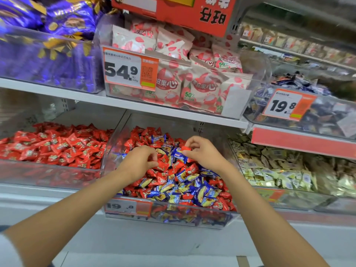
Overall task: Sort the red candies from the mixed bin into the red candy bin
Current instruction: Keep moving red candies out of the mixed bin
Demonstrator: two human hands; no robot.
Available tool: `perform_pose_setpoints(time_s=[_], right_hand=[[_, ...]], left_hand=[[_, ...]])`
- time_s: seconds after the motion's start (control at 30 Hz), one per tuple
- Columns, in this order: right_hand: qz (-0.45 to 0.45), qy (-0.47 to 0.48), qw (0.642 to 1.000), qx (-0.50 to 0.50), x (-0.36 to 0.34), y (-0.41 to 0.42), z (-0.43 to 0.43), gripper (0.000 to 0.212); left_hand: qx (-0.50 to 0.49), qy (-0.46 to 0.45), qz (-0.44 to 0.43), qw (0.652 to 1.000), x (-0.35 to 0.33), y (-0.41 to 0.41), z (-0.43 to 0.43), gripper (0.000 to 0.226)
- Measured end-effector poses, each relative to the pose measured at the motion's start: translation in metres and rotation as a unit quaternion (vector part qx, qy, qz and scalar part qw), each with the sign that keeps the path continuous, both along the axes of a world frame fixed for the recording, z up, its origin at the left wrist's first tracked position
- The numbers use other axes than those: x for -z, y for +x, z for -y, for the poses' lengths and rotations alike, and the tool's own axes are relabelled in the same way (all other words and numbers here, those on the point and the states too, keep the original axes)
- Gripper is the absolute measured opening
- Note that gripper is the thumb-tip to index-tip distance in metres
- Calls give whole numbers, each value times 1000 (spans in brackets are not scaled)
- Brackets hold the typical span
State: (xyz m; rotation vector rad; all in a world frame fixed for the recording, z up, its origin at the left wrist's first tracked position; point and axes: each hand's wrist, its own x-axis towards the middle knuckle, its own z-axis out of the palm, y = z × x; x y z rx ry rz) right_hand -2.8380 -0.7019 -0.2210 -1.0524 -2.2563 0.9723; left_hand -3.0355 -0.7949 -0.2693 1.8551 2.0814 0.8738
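Shop shelving fills the view, with clear plastic bins in two rows. On the near lower shelf, in the middle, sits the mixed bin (107,151), heaped with red and blue-yellow wrapped candies and carrying a price tag (123,206) on its front wall. Just beside it on the left is the red candy bin (48,174), holding only red pieces. Both bare forearms reach into the mixed bin. The right hand (202,151) is raised slightly above the heap, its thumb and fingertips pinching a red candy (186,148). The left hand (141,158) is lower, its fingers curled down onto red wrappers in the pile; I cannot tell whether they grip one. To the right a bin of pale gold candies (279,170) stands. On the far upper shelf are purple sweets (57,35) and pink-and-white packets (192,83).
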Motion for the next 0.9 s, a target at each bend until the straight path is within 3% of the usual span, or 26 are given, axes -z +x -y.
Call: perform_pose_setpoints(time_s=[0.1,0.27,0.33,0.4,0.53,0.6,0.7,0.77,0.9], right_hand=[[-13,-3,1000,0,-9,14,4,21],[-15,5,1000,6,-10,25,9,20],[-2,12,1000,27,-8,27,9,25],[0,4,999,37,-8,27,7,13],[20,35,999,-6,-6,27,1,11],[85,32,995,-47,-3,25,1,22],[215,34,971,-95,9,23,3,26],[187,15,978,-93,13,25,2,26],[87,-5,995,-55,3,34,4,31]], left_hand=[[-19,57,63,996,-7,1,4,11],[2,73,83,994,-8,2,7,4],[6,72,118,990,-7,3,6,7],[12,62,145,987,-6,2,4,19],[40,35,91,994,-3,2,2,30],[65,-1,66,996,-2,5,2,26],[97,-98,-69,988,5,2,1,48],[92,-131,-109,981,8,2,-1,49],[89,-78,-60,991,6,4,-3,32]])
